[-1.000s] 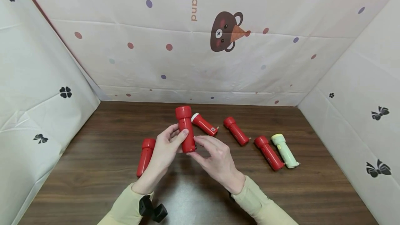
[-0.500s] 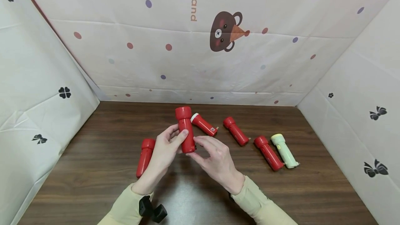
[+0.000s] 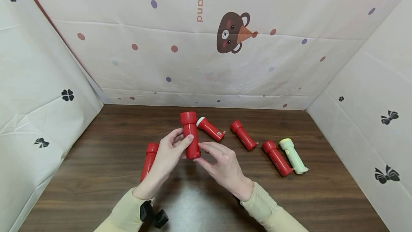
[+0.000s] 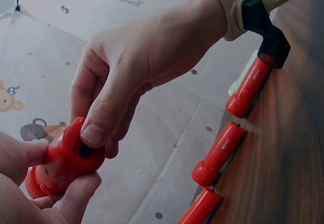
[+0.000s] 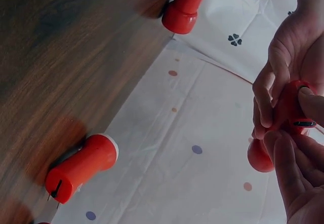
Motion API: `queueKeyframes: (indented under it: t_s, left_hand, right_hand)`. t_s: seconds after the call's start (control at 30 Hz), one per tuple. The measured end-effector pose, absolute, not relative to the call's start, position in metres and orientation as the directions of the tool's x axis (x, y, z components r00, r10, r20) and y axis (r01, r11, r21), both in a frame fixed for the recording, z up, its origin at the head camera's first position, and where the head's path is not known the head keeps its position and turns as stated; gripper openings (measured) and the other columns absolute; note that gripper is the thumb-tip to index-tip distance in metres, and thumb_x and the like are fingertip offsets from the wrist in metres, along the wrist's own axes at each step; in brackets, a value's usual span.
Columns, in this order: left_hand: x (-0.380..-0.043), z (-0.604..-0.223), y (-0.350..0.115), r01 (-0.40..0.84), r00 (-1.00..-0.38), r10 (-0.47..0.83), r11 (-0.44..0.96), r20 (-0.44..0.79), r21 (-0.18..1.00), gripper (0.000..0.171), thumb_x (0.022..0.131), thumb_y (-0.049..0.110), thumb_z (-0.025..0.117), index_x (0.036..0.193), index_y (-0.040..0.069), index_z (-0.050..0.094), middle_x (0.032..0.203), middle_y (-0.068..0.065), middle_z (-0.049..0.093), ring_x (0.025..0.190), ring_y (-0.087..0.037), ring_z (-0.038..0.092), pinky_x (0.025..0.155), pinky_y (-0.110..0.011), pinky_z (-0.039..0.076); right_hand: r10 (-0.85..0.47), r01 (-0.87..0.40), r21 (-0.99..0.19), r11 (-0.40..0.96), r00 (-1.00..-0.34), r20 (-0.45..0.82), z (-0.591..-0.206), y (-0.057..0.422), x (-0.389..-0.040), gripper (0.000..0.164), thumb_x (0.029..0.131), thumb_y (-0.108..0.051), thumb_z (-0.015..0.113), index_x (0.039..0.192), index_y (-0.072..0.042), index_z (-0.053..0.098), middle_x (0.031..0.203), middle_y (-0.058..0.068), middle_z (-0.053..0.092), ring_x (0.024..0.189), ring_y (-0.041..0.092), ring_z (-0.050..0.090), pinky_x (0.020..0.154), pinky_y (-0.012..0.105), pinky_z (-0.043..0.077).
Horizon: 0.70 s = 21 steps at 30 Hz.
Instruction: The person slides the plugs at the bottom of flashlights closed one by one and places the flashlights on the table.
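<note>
My left hand [image 3: 170,151] grips a red flashlight [image 3: 190,135] round its body, thumb across the front, with the wide head pointing up and away. At the tail end, my right hand [image 3: 225,167] pinches the flashlight between thumb and fingers. The left wrist view shows the right thumb [image 4: 96,133] pressed at a dark opening in the tail of the flashlight [image 4: 66,160]. In the right wrist view, dark slots show on the end of the flashlight [image 5: 288,110], partly covered by fingers.
A red flashlight with a white rim [image 3: 210,129] lies behind the hands. To the right are two red flashlights [image 3: 243,135] and a pale green one [image 3: 293,155]. Another red flashlight [image 3: 149,160] lies left, partly behind the left wrist. Patterned cloth walls [image 3: 193,74] border the brown table [image 3: 322,203].
The held flashlight and both hands have sunk very slightly toward the person. Both hands keep the same hold, and the other flashlights have not moved.
</note>
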<state>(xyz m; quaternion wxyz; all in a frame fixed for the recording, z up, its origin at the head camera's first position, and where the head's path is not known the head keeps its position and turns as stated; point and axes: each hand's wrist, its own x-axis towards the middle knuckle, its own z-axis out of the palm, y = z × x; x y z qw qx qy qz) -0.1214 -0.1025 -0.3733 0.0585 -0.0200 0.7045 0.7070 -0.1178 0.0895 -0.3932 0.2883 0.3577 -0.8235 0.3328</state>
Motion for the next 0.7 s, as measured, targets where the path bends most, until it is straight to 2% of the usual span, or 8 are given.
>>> queueKeyframes:
  t_s: [0.27, 0.37, 0.7]
  left_hand:
    - [-0.123, -0.374, -0.108, -0.098, -0.993, 0.064, 0.045, -0.1, 0.994, 0.053, 0.103, 0.022, 0.069, 0.15, 0.006, 0.052, 0.136, -0.023, 0.067, 0.104, -0.019, 0.076, 0.083, -0.033, 0.067]
    - [-0.123, -0.373, -0.11, -0.091, -0.993, 0.075, 0.053, -0.094, 0.994, 0.053, 0.103, 0.022, 0.068, 0.15, 0.005, 0.052, 0.135, -0.024, 0.067, 0.101, -0.018, 0.077, 0.083, -0.033, 0.067]
    - [-0.126, -0.369, -0.119, -0.107, -0.987, 0.112, 0.092, -0.117, 0.99, 0.055, 0.103, 0.024, 0.068, 0.152, 0.003, 0.051, 0.134, -0.026, 0.07, 0.099, -0.018, 0.079, 0.085, -0.036, 0.067]
  right_hand:
    - [-0.41, -0.76, -0.369, 0.535, -0.616, 0.672, -0.389, 0.09, -0.117, 0.046, 0.074, -0.01, 0.096, 0.115, -0.005, 0.077, 0.109, 0.007, 0.082, 0.1, 0.017, 0.08, 0.09, 0.032, 0.066]
    - [-0.412, -0.753, -0.375, 0.54, -0.626, 0.662, -0.389, 0.088, -0.117, 0.048, 0.075, -0.01, 0.095, 0.118, -0.005, 0.076, 0.112, 0.007, 0.082, 0.102, 0.017, 0.08, 0.09, 0.032, 0.065]
    - [-0.448, -0.774, -0.34, 0.534, -0.6, 0.663, -0.387, 0.081, -0.12, 0.049, 0.074, -0.014, 0.096, 0.119, -0.004, 0.077, 0.112, 0.007, 0.082, 0.104, 0.017, 0.079, 0.091, 0.031, 0.065]
